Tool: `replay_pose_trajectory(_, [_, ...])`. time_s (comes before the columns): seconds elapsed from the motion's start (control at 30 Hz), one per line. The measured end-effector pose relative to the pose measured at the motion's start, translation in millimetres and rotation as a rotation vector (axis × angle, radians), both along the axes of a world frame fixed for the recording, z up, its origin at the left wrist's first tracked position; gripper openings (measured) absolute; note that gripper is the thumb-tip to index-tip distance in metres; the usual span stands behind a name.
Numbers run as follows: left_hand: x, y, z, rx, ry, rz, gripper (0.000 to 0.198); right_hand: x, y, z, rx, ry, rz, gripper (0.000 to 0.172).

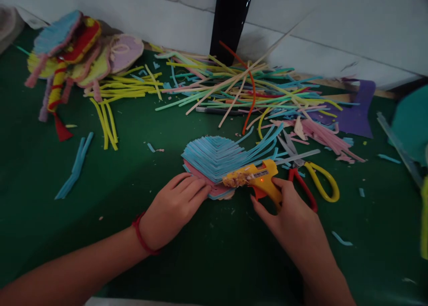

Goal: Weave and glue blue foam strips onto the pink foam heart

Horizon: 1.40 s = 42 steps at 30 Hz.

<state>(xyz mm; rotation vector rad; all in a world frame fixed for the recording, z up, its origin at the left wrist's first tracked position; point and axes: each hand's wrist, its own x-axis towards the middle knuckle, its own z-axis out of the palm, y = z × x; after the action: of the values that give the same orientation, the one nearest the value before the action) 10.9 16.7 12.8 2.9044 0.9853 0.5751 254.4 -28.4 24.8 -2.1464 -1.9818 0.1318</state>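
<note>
A heart shape (216, 157) covered in light blue foam strips lies on the green table (133, 163), with a pink layer showing under its near edge. My left hand (174, 208) rests flat on that near left edge, fingers stretched out together. A red cord circles its wrist. My right hand (290, 217) is closed round the handle of a yellow glue gun (257, 177), whose crusted nozzle points left over the heart's lower edge. A small red light glows on the gun.
Scissors (310, 174) with one red and one yellow handle lie right of the gun. A heap of coloured foam strips (234, 87) spreads behind. Finished foam pieces (76, 52) are stacked far left. Purple foam sheet (359, 110) and a teal piece (411, 123) sit right. Black post (230, 21) behind.
</note>
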Motion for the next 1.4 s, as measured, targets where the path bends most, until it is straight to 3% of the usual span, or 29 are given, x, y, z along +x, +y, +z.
replay_pose_trajectory(0.27, [0,-2,2.4,0.026,0.020,0.018,0.026,-11,-1,-0.3,0.062,-0.032,0.056,0.032])
replay_pose_trajectory(0.6, [0,-3,4.6,-0.007,0.015,0.013,0.026,-19,0,-3.9,0.176,-0.135,0.110,0.030])
replay_pose_trajectory(1.4, [0,-4,4.7,-0.019,0.007,0.003,0.027,-20,-3,2.7,0.236,-0.202,0.167,0.021])
